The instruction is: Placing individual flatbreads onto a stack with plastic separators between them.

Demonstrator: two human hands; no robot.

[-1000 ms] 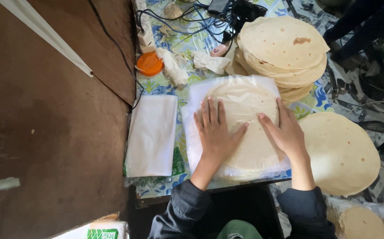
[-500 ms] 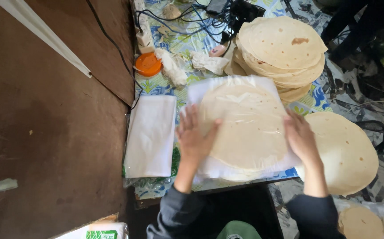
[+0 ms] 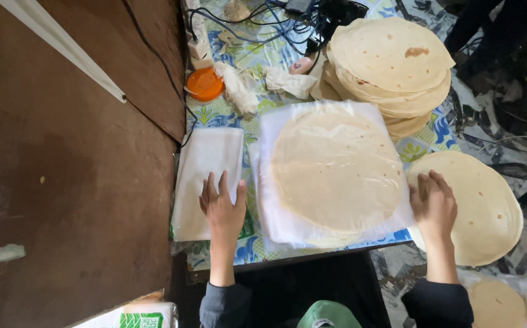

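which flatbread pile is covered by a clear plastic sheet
The middle round pale flatbread pile, between both hands, lies under a clear plastic sheet; the tall far stack and right pile are bare.

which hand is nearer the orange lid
Left. The left hand rests on the white stack just below the orange lid; the right hand is far across, on the flatbreads.

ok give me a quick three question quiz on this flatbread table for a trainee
1. True or false: the left hand rests on the stack of white sheets.
2. What does the right hand touch? A) the orange lid B) the flatbread pile at the table's right edge C) the cables
3. What covers the middle flatbread?

Key: 1 true; 2 B; 3 a clear plastic sheet.
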